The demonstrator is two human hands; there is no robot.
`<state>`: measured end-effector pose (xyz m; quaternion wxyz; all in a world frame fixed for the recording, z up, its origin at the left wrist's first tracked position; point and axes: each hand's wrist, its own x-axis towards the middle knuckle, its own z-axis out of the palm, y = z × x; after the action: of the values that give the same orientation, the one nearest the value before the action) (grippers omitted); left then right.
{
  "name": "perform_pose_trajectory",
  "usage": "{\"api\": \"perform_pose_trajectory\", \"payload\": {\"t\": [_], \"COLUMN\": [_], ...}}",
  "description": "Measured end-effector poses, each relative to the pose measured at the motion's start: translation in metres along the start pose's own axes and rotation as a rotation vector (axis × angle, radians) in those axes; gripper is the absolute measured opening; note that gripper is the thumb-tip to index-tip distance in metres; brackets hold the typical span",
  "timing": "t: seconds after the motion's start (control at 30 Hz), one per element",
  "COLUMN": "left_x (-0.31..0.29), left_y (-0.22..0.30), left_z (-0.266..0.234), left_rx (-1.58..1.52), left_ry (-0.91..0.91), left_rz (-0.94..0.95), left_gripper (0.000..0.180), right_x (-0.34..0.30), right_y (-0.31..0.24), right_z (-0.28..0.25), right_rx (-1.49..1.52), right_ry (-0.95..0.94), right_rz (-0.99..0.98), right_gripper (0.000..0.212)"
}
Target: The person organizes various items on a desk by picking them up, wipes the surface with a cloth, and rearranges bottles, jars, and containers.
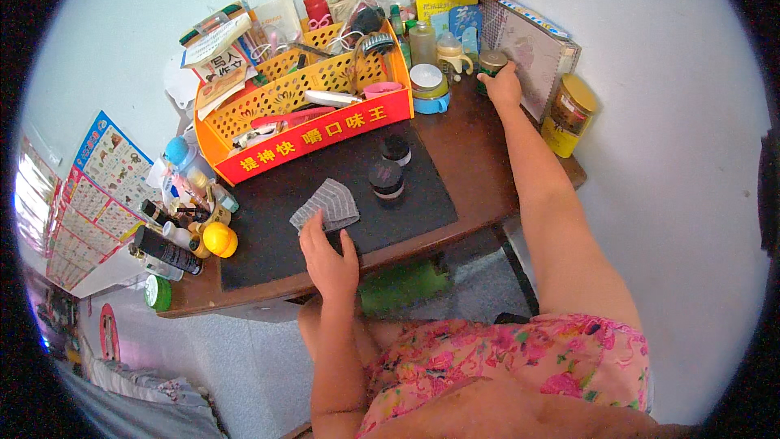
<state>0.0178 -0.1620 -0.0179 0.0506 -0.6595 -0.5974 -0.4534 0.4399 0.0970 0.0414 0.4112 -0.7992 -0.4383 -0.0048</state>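
My left hand [329, 258] is over the black desk mat [268, 256], thumb and fingers apart. Its fingertips reach the lower edge of a folded grey striped cloth [331, 202]; whether they press on it I cannot tell. At the far right of the desk, my right hand [505, 85] has its fingers round a dark jar with a brownish lid [492, 58]. Two small round black-lidded jars, one nearer [386, 179] and one farther [396, 149], sit on the mat right of the cloth.
A yellow organizer box with a red front [317, 140] stands at the back, full of combs and cables. Bottles and a yellow dome-shaped thing [220, 239] crowd the left edge. Near my right arm are a white-lidded jar [426, 77], baby bottle [452, 53] and yellow canister [569, 114].
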Motion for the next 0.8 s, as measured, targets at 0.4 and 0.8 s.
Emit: {"api": "perform_pose_trajectory", "payload": {"t": [0.4, 0.8], "left_x": [0.02, 0.027], "left_y": [-0.013, -0.023], "left_z": [-0.011, -0.006], "left_rx": [-0.096, -0.01], "left_ry": [-0.071, -0.095], "left_rz": [-0.113, -0.106], "left_gripper": [0.039, 0.027], "right_x": [0.008, 0.069], "right_y": [0.007, 0.048], "right_z": [0.01, 0.068], "right_rx": [-0.141, -0.043], "right_ry": [-0.07, -0.052], "right_rz": [-0.033, -0.122], "right_gripper": [0.077, 0.042]}}
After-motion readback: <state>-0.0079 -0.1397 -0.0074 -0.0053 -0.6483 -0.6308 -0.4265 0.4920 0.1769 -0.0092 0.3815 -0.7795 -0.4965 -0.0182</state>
